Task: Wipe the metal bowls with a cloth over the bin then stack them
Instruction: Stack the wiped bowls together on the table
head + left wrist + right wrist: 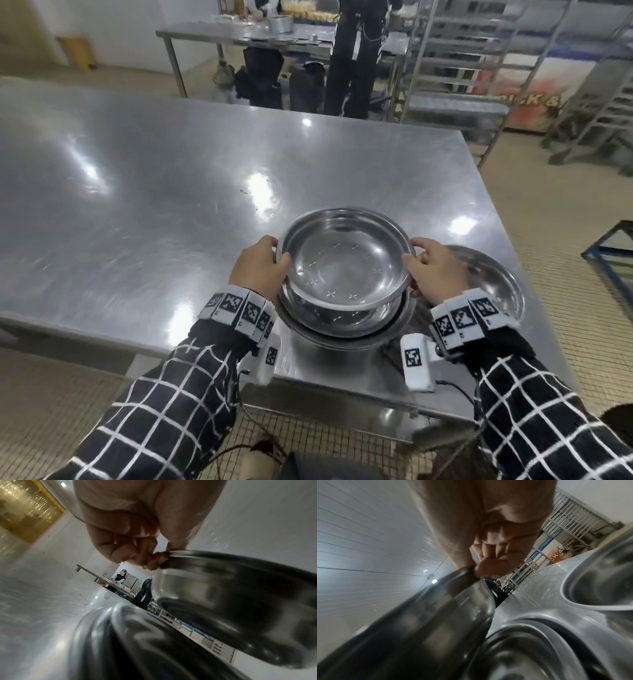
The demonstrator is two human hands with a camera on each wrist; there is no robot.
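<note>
a commercial kitchen with tiled floor, wire racks at the back right and a second work table further off, where other people stand. in front, a broad steel table (pixel 144 192) takes up most of the head view, scratched and shiny with ceiling-light glare.

near its front edge, the top bowl (pixel 346 257) is held level above the stack of bowls (pixel 342 330) that sits on the table. the left hand (pixel 257 268) grips the rim on one side and the right hand (pixel 432 270) grips the opposite side, each with the thumb over the lip and the fingers curled beneath, as both wrist views show. holding it at two opposite points keeps a wide, slippery bowl flat, so it can go straight down and nest without catching a rim. the left wrist view shows a gap between its underside and the bowls below, so it is not seated yet.

another bowl (pixel 493 274) rests on the table just right of the stack, partly hidden behind the right hand; whether it has been wiped cannot be told. no cloth can be made out, and the bin is not clearly seen, only dark shapes below the table edge.

judging by this, the step in hand is stacking: the bowl looks centred over the pile, and the next move likely needs only a gentle, even lowering.
</note>
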